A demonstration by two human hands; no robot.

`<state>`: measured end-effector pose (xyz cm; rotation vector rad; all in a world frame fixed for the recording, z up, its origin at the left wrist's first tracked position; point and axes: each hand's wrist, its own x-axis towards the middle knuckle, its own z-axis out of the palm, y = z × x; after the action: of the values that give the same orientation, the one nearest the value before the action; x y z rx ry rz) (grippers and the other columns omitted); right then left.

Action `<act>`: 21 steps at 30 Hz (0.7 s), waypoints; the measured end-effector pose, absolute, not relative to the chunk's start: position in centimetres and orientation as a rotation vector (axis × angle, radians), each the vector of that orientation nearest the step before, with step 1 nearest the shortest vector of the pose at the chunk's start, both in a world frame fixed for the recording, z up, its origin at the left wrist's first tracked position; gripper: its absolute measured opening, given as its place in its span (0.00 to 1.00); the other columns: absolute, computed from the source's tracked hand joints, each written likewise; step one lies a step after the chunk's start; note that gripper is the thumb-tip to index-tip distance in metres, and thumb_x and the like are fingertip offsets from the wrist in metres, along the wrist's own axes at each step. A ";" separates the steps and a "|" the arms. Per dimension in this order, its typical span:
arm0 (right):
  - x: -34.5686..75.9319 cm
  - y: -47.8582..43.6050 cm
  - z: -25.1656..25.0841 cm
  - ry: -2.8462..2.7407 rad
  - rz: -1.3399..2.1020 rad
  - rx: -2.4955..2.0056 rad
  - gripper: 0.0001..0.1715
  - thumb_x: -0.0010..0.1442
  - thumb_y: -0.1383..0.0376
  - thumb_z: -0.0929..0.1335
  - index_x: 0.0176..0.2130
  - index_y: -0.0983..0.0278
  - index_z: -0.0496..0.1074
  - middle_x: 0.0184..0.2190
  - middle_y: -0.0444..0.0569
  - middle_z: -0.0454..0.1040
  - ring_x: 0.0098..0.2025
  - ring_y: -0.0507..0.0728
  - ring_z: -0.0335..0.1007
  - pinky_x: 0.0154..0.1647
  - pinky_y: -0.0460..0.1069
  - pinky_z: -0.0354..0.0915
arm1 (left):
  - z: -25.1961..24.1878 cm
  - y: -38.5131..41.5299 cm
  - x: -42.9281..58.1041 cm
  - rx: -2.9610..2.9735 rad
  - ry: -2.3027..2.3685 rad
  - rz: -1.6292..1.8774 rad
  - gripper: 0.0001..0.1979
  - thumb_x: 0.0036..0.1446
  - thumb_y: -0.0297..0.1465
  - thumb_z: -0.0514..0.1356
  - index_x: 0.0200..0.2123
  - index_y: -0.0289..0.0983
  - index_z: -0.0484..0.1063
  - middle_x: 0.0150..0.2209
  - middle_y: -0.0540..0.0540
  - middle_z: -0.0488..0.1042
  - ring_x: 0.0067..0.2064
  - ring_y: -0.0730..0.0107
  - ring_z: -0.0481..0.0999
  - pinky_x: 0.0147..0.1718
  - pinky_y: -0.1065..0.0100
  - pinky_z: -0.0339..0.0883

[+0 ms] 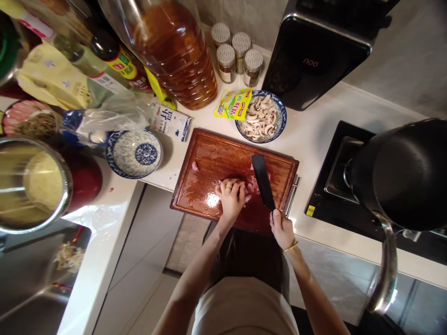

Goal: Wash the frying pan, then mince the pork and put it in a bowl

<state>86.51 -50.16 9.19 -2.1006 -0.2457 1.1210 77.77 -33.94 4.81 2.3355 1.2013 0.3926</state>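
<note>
A wooden cutting board (209, 153) lies at the counter's front edge. My left hand (231, 197) rests on it with curled fingers pressing on a piece of raw pink meat (247, 197), most of which the hand hides. My right hand (282, 229) is closed round the handle of a dark-bladed knife (262, 179), held just right of my left hand. Cut bits of meat (253, 185) lie beside and partly under the blade. One small scrap of meat (195, 166) sits apart, near the board's left side.
Behind the board stands a bowl of sliced mushrooms (260, 122) with a yellow packet (234, 104) on its rim. To the left are a patterned bowl (134, 153), a salt bag (171, 120) and a big oil jug (178, 56). A black pan (405, 177) sits on the hob at right.
</note>
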 end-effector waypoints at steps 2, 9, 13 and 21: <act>86.4 -50.1 9.2 -0.531 0.987 -2.342 0.34 0.61 0.42 0.51 0.29 0.62 0.68 0.21 0.49 0.71 0.22 0.56 0.68 0.25 0.50 0.63 | 4.8 -34.4 76.9 2.393 1.043 0.382 0.09 0.59 0.33 0.56 0.41 0.43 0.75 0.44 0.46 0.77 0.50 0.58 0.69 0.52 0.53 0.48; 85.3 -49.6 8.7 -0.922 0.875 -2.574 0.32 0.66 0.52 0.50 0.42 0.67 0.72 0.36 0.59 0.77 0.35 0.62 0.75 0.35 0.53 0.67 | 4.0 -34.9 76.5 2.439 0.729 0.305 0.12 0.61 0.28 0.54 0.45 0.45 0.73 0.46 0.46 0.77 0.52 0.59 0.71 0.53 0.53 0.47; 85.3 -49.7 8.6 -0.966 0.865 -2.592 0.31 0.67 0.54 0.50 0.44 0.68 0.72 0.39 0.60 0.77 0.38 0.62 0.75 0.39 0.54 0.68 | 3.7 -34.0 77.0 2.462 0.647 0.233 0.12 0.61 0.28 0.53 0.43 0.44 0.74 0.47 0.45 0.77 0.53 0.59 0.70 0.53 0.52 0.49; 84.9 -46.4 6.5 -0.923 0.761 -2.672 0.32 0.67 0.54 0.50 0.44 0.69 0.72 0.36 0.61 0.77 0.36 0.62 0.74 0.40 0.54 0.67 | 3.4 -33.9 76.6 2.613 0.580 0.218 0.12 0.60 0.27 0.54 0.43 0.42 0.75 0.46 0.43 0.77 0.51 0.59 0.71 0.53 0.51 0.53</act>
<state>84.92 -46.38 6.49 -2.6720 -0.9234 0.7608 76.56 -33.94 3.37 2.6129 0.5803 0.2180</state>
